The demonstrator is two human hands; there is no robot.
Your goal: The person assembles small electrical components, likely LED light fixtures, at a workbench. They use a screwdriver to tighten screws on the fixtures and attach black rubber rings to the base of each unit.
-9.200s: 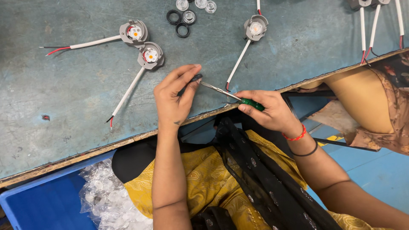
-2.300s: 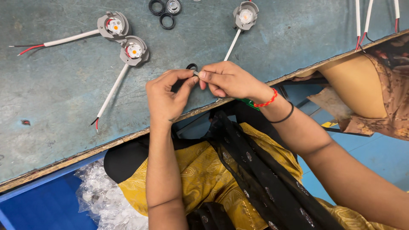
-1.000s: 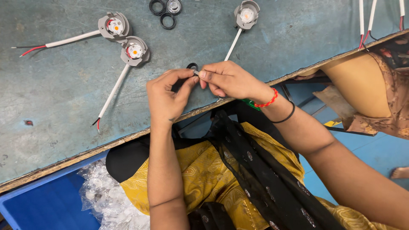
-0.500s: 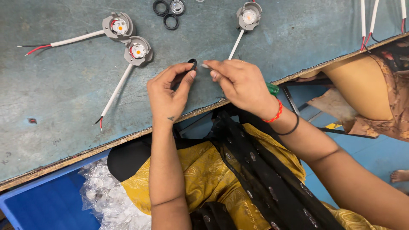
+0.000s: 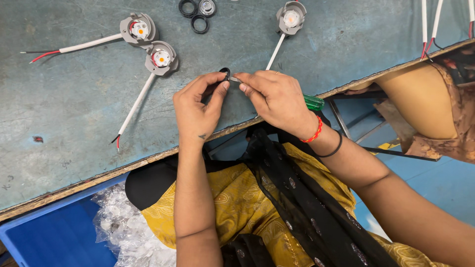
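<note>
Our left hand (image 5: 198, 106) pinching a small black ring (image 5: 225, 73) above the table (image 5: 74, 113), our right hand (image 5: 277, 96) gripping a green-handled screwdriver (image 5: 312, 102) — tip at the ring, three wired grey lamp modules (image 5: 161, 57) and spare black rings (image 5: 193, 15) lying beyond.

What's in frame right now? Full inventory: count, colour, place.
lamp modules: three, grey with white leads, upper table
loose rings: about three, black, top centre, one with a clear lens
extra leads: three, white, top right
table: one, worn teal, wooden edge
crate: one, blue, bottom left
plastic bag: one, clear, in the crate
other person: one, at right edge
small black ring: one, in left hand's grip
screwdriver: one, green handle, under right hand
left hand: pinching the ring
right hand: fingertips at the ring
</note>
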